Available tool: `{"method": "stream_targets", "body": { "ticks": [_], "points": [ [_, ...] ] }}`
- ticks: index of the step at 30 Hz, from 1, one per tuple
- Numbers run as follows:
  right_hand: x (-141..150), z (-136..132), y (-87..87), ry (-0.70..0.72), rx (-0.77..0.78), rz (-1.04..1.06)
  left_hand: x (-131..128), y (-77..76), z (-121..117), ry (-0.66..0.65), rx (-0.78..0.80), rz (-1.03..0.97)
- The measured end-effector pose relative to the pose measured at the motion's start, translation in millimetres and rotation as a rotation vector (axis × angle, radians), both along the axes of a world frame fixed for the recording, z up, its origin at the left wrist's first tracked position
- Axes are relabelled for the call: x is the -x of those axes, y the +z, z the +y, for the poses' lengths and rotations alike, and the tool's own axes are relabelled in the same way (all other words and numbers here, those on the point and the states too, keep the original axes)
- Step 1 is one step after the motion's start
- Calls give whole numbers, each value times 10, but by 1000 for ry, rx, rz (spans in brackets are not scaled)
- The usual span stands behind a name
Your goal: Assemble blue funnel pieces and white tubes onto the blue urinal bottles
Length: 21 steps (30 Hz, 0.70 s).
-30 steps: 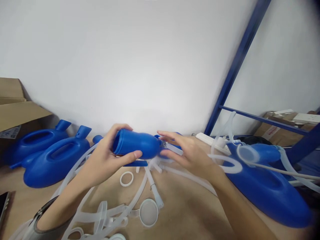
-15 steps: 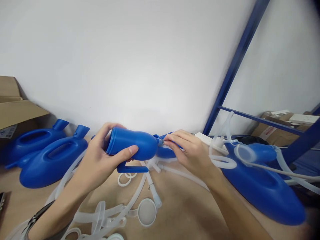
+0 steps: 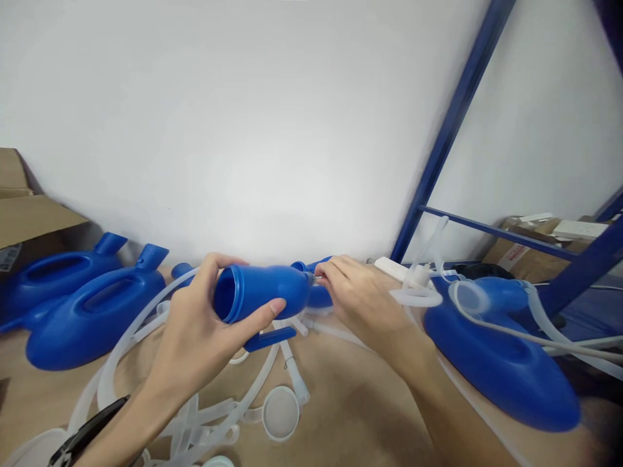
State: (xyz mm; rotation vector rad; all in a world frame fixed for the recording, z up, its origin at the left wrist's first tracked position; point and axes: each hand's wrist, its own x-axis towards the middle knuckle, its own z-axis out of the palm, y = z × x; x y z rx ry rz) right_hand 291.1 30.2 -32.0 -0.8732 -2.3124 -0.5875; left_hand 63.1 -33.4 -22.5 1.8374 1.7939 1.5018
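Note:
My left hand (image 3: 197, 324) is wrapped around a blue plastic cup-shaped urinal funnel (image 3: 275, 288), its wide open mouth facing left and its flat handle (image 3: 271, 338) below. The thumb lies along the near side. At the narrow tip on the right, my right hand (image 3: 363, 301) pinches a small part; a bit of metal, perhaps a clamp, shows at the fingertips, but the rest is hidden. Behind the funnel lies another blue piece (image 3: 318, 298), partly covered. Under the hands, a clear tube with a white connector (image 3: 294, 373) rests on the table.
Two blue urinal bottles (image 3: 97, 318) lie at the left beside a cardboard box (image 3: 39, 217). Another blue bottle (image 3: 506, 370) with tubing is on the right, near a white power strip (image 3: 392, 267) and blue metal frame (image 3: 452, 123). White round caps (image 3: 281, 413) and clear tubes lie in front.
The funnel has turned so its open mouth shows more toward me. The right fingers have curled closer around the tip. The whole view has shifted slightly.

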Motion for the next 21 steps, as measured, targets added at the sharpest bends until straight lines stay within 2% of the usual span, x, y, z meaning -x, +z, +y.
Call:
{"method": "stream_targets", "body": {
  "ticks": [3, 5, 8, 11, 13, 15, 18, 21],
  "points": [
    [57, -37, -18, -53, -58, -104, -33, 5, -7, 62, 16, 3],
    [85, -32, -31, -82, -35, -152, -42, 0, 0, 103, 14, 33],
    [85, 53, -33, -68, 133, -90, -47, -44, 17, 118, -41, 120],
    [41, 171, -15, -27, 402, 89, -60, -126, 21, 45, -125, 218],
    [10, 221, -12, -15, 503, 150, -63, -177, 24, -18, -161, 287],
    [-11, 233, -21, -9, 458, 117, -50, -208, 40, -58, -161, 320],
    [-36, 203, -13, -18, 319, 79, -3, -197, 81, -39, -135, 269],
    [-69, 176, 47, 16, 371, 209, 28, -135, 100, -15, -94, 192]
  ]
}}
